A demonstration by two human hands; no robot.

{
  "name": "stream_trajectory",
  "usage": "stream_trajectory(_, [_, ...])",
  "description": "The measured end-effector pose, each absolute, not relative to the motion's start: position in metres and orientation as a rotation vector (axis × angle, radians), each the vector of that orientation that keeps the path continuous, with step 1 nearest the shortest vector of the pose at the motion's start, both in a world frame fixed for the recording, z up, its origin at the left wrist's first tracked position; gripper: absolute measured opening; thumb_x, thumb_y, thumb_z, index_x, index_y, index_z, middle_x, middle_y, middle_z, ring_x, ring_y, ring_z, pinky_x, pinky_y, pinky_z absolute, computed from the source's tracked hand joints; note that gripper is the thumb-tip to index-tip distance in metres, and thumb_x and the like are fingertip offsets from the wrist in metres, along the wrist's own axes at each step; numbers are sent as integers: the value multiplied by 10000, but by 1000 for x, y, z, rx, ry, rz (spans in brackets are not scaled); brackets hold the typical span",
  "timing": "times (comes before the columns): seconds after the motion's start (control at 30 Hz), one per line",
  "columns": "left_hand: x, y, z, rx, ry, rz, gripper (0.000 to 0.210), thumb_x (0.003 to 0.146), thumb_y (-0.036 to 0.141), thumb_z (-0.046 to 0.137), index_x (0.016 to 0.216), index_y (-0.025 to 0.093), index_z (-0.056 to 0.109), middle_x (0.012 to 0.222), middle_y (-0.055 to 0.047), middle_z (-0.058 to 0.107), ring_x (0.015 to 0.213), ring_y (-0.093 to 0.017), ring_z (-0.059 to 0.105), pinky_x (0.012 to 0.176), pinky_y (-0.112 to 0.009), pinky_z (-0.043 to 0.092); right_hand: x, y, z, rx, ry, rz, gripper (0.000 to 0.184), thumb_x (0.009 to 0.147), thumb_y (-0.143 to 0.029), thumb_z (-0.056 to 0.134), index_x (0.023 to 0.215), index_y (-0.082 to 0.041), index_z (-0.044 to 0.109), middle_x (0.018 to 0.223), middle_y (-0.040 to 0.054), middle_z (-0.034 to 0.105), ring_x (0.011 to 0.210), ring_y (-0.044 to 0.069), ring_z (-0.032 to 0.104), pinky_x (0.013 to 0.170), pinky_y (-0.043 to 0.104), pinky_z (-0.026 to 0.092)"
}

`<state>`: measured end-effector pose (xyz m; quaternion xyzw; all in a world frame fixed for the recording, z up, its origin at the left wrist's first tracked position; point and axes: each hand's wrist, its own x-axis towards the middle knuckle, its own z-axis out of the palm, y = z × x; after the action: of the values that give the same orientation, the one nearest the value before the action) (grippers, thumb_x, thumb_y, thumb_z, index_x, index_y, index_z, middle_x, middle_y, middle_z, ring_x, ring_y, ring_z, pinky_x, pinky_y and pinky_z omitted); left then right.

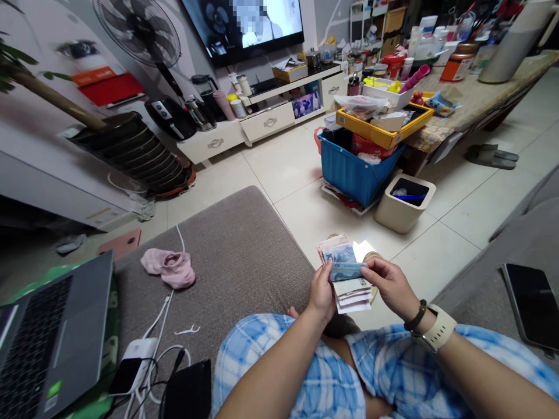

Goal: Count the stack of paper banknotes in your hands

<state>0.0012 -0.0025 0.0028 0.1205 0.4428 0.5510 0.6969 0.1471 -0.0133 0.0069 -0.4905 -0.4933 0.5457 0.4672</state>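
A fanned bundle of banknotes (353,294) is gripped at its left edge by my left hand (322,291), thumb on top. Pinkish notes (334,241) stick out at the far end, blue notes (340,254) lie in the middle, and paler ones spread toward me. My right hand (390,284) pinches the right end of a folded blue banknote (347,271) between thumb and fingers. That note lies across the bundle, near my left thumb. A watch with a cream strap (439,329) and a dark bracelet are on my right wrist.
Left on the grey sofa seat (236,250) are pink socks (169,267), a laptop (56,343), cables and a black pouch (187,390). A phone (533,305) lies at right. Beyond my hands stand a small bin (404,212) and a loaded blue crate (353,174) beside a crowded table (463,110).
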Motion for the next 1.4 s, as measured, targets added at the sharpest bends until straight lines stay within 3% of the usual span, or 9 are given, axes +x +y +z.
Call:
stream_trajectory(0.87, [0,-2,6,217,1016,1186,340,621,369,721,835,113,661,795,-87,706,855,-263,657,784,-348,488,147,-15,18,-1172,-1248,1333,284,774,-468,587,725,-188,582,636,9,502,599,138,442,544,262,396])
stream_trajectory(1.07, [1,-1,6,227,1011,1203,311,629,369,715,804,118,661,784,-84,705,857,-271,655,778,-355,494,147,-15,23,-1160,-1248,1397,318,795,-489,550,698,-188,590,681,33,592,598,142,486,544,268,405])
stream_trajectory(1.4, [2,-3,2,239,972,1177,353,614,314,735,894,121,637,744,-68,693,805,-254,662,762,-362,499,147,-13,6,-1246,-1195,1371,298,648,-411,731,751,-198,549,635,-16,517,557,125,449,522,256,380])
